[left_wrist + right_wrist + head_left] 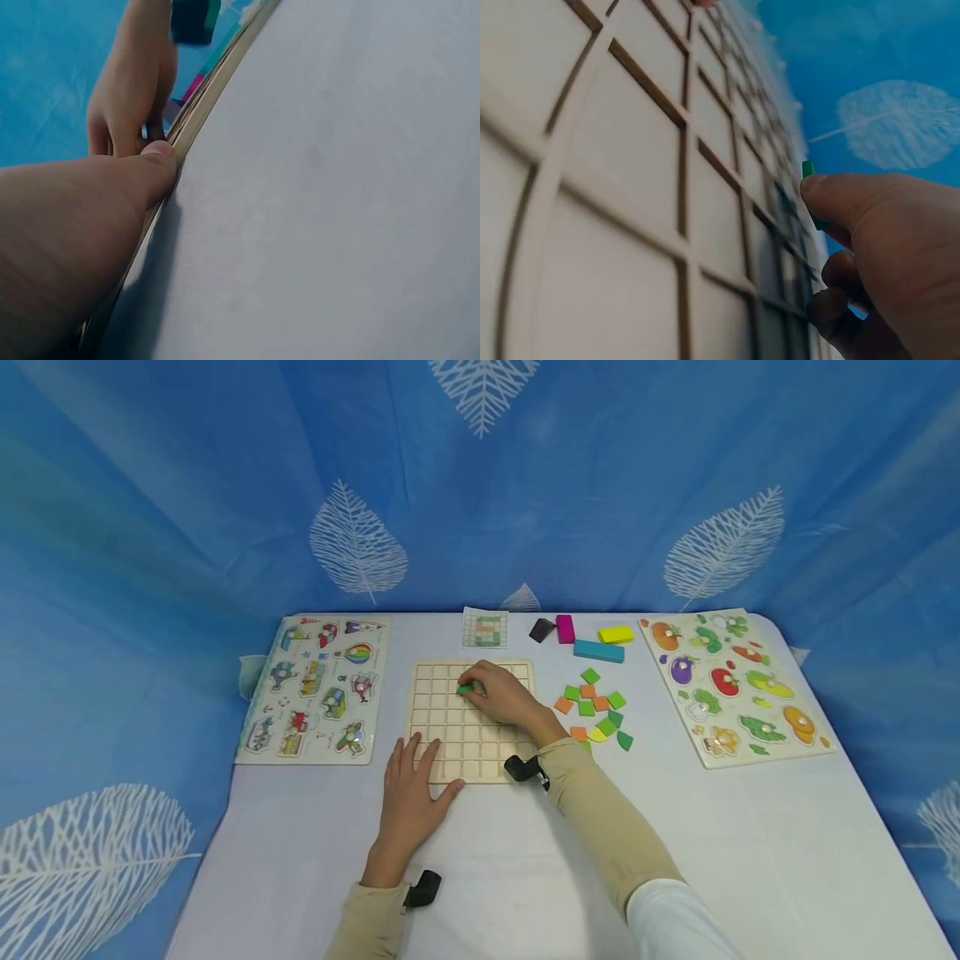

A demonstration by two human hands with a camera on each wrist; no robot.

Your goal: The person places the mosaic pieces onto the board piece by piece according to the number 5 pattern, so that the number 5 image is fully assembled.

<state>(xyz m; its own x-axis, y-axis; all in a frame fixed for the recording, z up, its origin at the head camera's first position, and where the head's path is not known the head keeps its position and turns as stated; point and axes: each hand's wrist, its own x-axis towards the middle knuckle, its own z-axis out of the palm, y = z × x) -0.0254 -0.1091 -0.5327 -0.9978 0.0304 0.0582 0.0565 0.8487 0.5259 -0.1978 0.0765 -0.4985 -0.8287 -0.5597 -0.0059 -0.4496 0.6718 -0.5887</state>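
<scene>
One green piece [466, 688] is pinched between the thumb and fingers of the right hand [501, 695], over the far part of the gridded board [450, 717]. Whether it touches a square is not clear from either the head or the right wrist view. The left hand [412, 797] grasps nothing: its fingers lie spread on the board's near left corner, with the thumb against the near edge.

The work looks to be at its very start. Every square that shows is bare, though those under the right hand are hidden. A card [485, 628] beyond the board carries a grid with green and orange squares, probably the pattern to copy. If so, nearly all the placing is left: green tiles [587, 708], orange tiles [562, 704] and a yellow piece [597, 735] lie loose on the worktop [480, 852], right of the board. The coloured blocks [598, 651] behind them, the vehicle puzzle [315, 689] at left and the vegetable puzzle [731, 689] at right seem to have no part in this.
</scene>
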